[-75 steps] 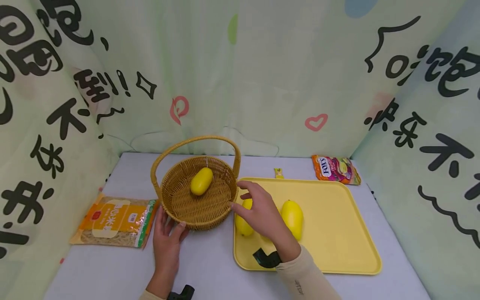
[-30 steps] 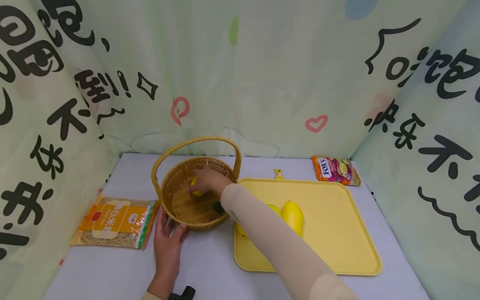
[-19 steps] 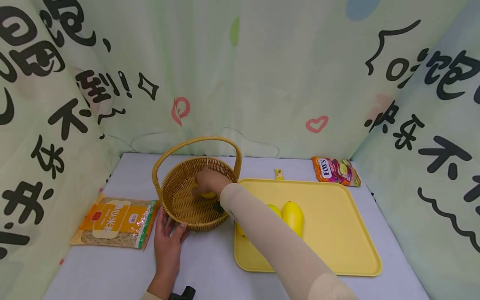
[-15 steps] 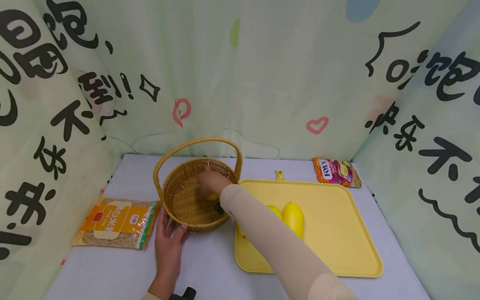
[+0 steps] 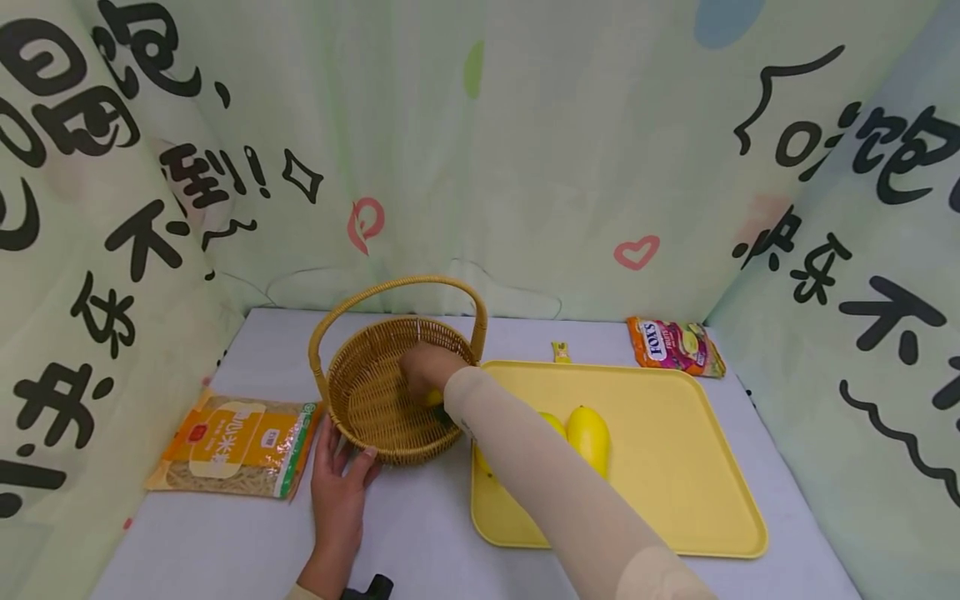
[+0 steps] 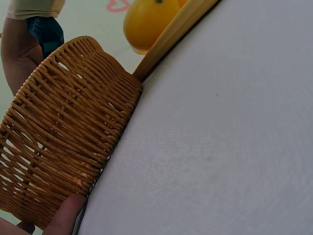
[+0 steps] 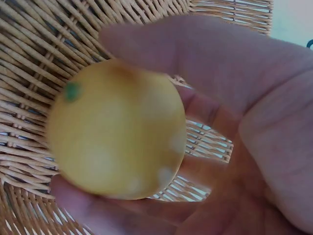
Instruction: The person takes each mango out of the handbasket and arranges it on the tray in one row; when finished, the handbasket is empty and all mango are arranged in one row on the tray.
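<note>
The brown wicker basket (image 5: 367, 417), with a tall arched handle, stands left of the yellow tray. My left hand (image 5: 339, 500) rests against its front left outer wall, fingers along the side and thumb toward the front. In the left wrist view the thumb (image 6: 68, 215) touches the weave near the base. Inside the basket my right hand (image 5: 431, 367) holds a yellow mango (image 7: 117, 132) near the right side. The right wrist view shows thumb and fingers curled around the mango, its green stem spot visible. From the head the hand covers most of it.
The yellow tray (image 5: 667, 467) bears several yellow mangoes (image 5: 588, 437), partly hidden by my right sleeve (image 5: 555, 475). An orange grain bag (image 5: 236, 446) lies left of the basket. A candy bag (image 5: 675, 346) and a small yellow packet (image 5: 560, 352) lie behind the tray.
My right hand has gone from above the tray's left edge into the basket and taken hold of the mango there. The mango has shifted right within the basket. My left hand stays put.
</note>
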`<state>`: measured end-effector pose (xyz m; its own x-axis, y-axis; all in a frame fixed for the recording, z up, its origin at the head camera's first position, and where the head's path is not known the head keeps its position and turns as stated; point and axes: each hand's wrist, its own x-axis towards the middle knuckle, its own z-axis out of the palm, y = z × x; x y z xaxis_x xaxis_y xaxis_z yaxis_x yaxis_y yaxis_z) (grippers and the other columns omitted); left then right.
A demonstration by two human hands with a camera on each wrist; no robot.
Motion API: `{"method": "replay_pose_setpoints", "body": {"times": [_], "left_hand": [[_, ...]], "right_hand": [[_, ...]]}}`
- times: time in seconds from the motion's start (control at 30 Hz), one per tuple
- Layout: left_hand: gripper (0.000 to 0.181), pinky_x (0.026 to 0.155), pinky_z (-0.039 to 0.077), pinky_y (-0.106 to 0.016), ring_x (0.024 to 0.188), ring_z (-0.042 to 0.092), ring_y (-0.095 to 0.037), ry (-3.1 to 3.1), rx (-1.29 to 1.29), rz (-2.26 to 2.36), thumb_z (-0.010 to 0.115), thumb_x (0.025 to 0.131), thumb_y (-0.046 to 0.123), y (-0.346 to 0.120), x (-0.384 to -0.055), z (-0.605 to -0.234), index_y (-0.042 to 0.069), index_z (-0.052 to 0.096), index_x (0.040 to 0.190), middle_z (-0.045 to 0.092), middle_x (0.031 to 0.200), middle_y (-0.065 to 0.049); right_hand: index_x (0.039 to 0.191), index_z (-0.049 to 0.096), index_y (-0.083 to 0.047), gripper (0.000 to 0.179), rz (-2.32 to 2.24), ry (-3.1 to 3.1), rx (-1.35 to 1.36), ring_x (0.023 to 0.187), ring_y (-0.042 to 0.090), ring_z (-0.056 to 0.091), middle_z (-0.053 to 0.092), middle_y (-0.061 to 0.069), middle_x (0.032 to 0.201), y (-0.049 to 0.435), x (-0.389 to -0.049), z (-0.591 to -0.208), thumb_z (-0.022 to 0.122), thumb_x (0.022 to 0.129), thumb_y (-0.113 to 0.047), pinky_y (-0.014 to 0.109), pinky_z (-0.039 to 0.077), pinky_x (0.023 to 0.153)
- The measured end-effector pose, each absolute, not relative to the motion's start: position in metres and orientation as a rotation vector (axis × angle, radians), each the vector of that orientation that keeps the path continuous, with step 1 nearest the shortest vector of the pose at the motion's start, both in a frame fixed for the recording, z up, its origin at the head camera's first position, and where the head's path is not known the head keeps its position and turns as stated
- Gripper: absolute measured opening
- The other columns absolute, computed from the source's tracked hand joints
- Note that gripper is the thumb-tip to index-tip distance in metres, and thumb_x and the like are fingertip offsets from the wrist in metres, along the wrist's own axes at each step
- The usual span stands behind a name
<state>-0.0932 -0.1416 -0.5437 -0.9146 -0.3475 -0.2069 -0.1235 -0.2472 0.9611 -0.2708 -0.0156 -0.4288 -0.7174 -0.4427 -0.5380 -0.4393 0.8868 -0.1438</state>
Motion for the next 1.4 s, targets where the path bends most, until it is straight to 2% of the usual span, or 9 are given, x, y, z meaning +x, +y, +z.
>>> {"method": "replay_pose_setpoints", "body": {"times": [0.13,0.23,0.4,0.53,0.67,0.83,0.97,1.2,1.4], "left_hand": [[0.089,0.094,0.061,-0.023,0.156,0.036,-0.029,-1.825,0.594,-2.298,0.063,0.102,0.004,-0.142,-0.094,-0.544,0.048,0.02,0.166,0.019,0.177,0.003],[0.089,0.094,0.061,-0.023,0.155,0.037,-0.028,-1.819,0.589,-2.303,0.063,0.101,0.004,-0.142,-0.094,-0.545,0.048,0.02,0.166,0.02,0.177,0.004],[0.089,0.096,0.061,-0.025,0.155,0.036,-0.028,-1.825,0.575,-2.309,0.063,0.102,0.005,-0.142,-0.094,-0.545,0.047,0.018,0.167,0.018,0.177,0.005],[0.089,0.096,0.061,-0.025,0.156,0.036,-0.027,-1.825,0.586,-2.31,0.064,0.102,0.006,-0.141,-0.094,-0.544,0.048,0.018,0.167,0.018,0.177,0.007],[0.09,0.095,0.061,-0.023,0.156,0.036,-0.026,-1.828,0.596,-2.314,0.064,0.103,0.007,-0.141,-0.093,-0.543,0.049,0.017,0.167,0.018,0.177,0.01],[0.09,0.095,0.061,-0.023,0.156,0.035,-0.027,-1.817,0.578,-2.319,0.063,0.102,0.006,-0.141,-0.093,-0.542,0.047,0.017,0.167,0.017,0.178,0.008],[0.09,0.095,0.061,-0.023,0.156,0.036,-0.027,-1.818,0.578,-2.314,0.063,0.102,0.004,-0.141,-0.093,-0.541,0.048,0.018,0.167,0.017,0.178,0.007],[0.09,0.097,0.06,-0.024,0.157,0.036,-0.026,-1.863,0.615,-2.288,0.062,0.103,0.005,-0.142,-0.095,-0.542,0.056,0.017,0.163,0.016,0.178,0.011],[0.091,0.097,0.06,-0.023,0.157,0.035,-0.026,-1.87,0.627,-2.3,0.062,0.102,0.006,-0.141,-0.095,-0.542,0.055,0.016,0.164,0.015,0.178,0.01]], "right_hand": [[0.117,0.068,-0.02,0.04,-0.066,2.445,-0.595,0.1,0.019,0.058,0.066,0.001,0.115,-0.012,-0.268,-0.427,0.089,0.084,-0.021,0.032,0.055,0.078],[0.116,0.069,-0.021,0.039,-0.061,2.428,-0.613,0.101,0.019,0.059,0.067,0.0,0.115,-0.011,-0.268,-0.426,0.09,0.083,-0.02,0.033,0.056,0.079],[0.123,0.074,-0.025,0.041,0.015,2.385,-0.651,0.106,0.016,0.059,0.069,-0.004,0.128,-0.012,-0.272,-0.429,0.087,0.084,-0.022,0.033,0.057,0.084],[0.133,0.071,-0.031,0.051,0.062,2.328,-0.677,0.114,0.015,0.057,0.064,-0.006,0.143,-0.014,-0.279,-0.434,0.085,0.084,-0.024,0.033,0.055,0.09],[0.133,0.068,-0.037,0.051,0.029,2.277,-0.695,0.116,0.016,0.056,0.059,-0.004,0.149,-0.015,-0.283,-0.438,0.082,0.085,-0.027,0.033,0.057,0.087],[0.122,0.068,-0.033,0.043,-0.242,2.283,-0.602,0.105,0.023,0.063,0.057,0.003,0.139,-0.01,-0.28,-0.438,0.083,0.083,-0.024,0.04,0.064,0.068],[0.125,0.066,-0.03,0.047,-0.383,2.314,-0.621,0.103,0.025,0.061,0.05,0.006,0.137,-0.004,-0.276,-0.434,0.083,0.081,-0.023,0.039,0.064,0.062],[0.123,0.066,-0.03,0.045,-0.451,2.382,-0.817,0.103,0.021,0.056,0.052,0.005,0.128,0.004,-0.267,-0.43,0.08,0.081,-0.027,0.031,0.059,0.064],[0.127,0.068,-0.021,0.049,-0.586,2.381,-0.918,0.103,0.018,0.053,0.055,0.003,0.122,0.012,-0.263,-0.43,0.078,0.08,-0.024,0.025,0.051,0.072]]}}
